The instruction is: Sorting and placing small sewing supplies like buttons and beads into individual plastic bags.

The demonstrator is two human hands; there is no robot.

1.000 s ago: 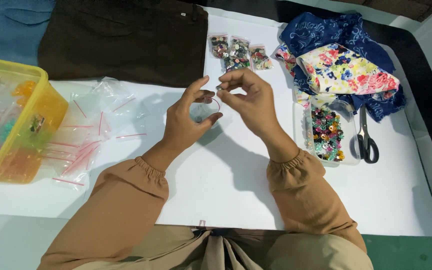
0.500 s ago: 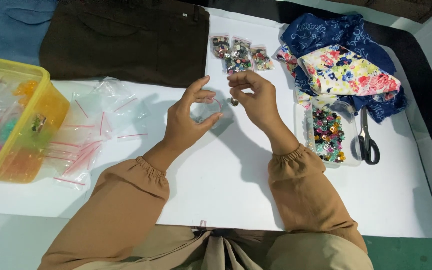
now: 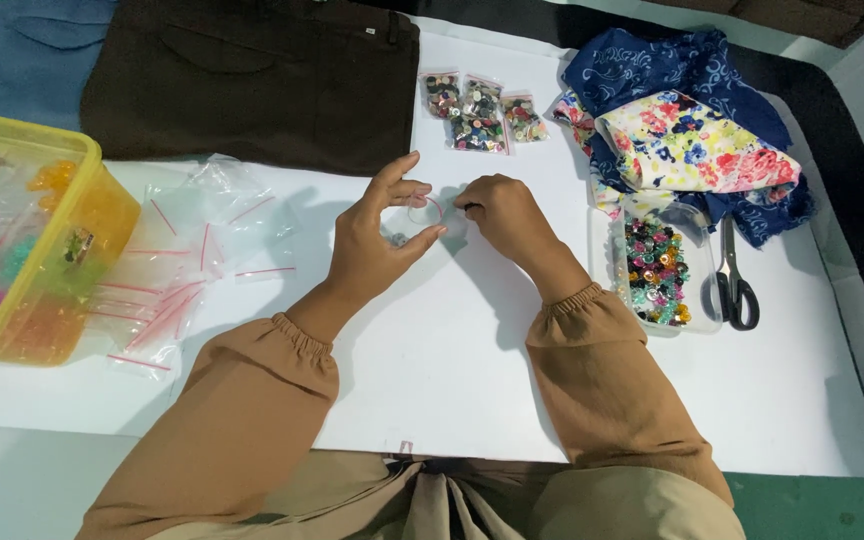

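Observation:
My left hand [image 3: 377, 245] holds a small clear zip bag [image 3: 430, 213] with a red seal line between thumb and fingers, just above the white sheet [image 3: 432, 370]. A few dark buttons show inside it. My right hand [image 3: 502, 215] pinches the same bag at its right edge, fingers curled. Both hands meet at the middle of the sheet. Both sleeves are tan with gathered cuffs.
Three filled button bags [image 3: 480, 105] lie ahead. A clear tray of coloured buttons [image 3: 655, 272] and scissors [image 3: 735, 290] are at right, below floral and blue fabrics [image 3: 692, 140]. Empty zip bags [image 3: 187, 260] and a yellow box [image 3: 22, 240] sit left. Brown trousers [image 3: 252, 75] lie at the back.
Both hands have dropped lower toward the sheet, and my right hand has shifted from above the bag to its right edge.

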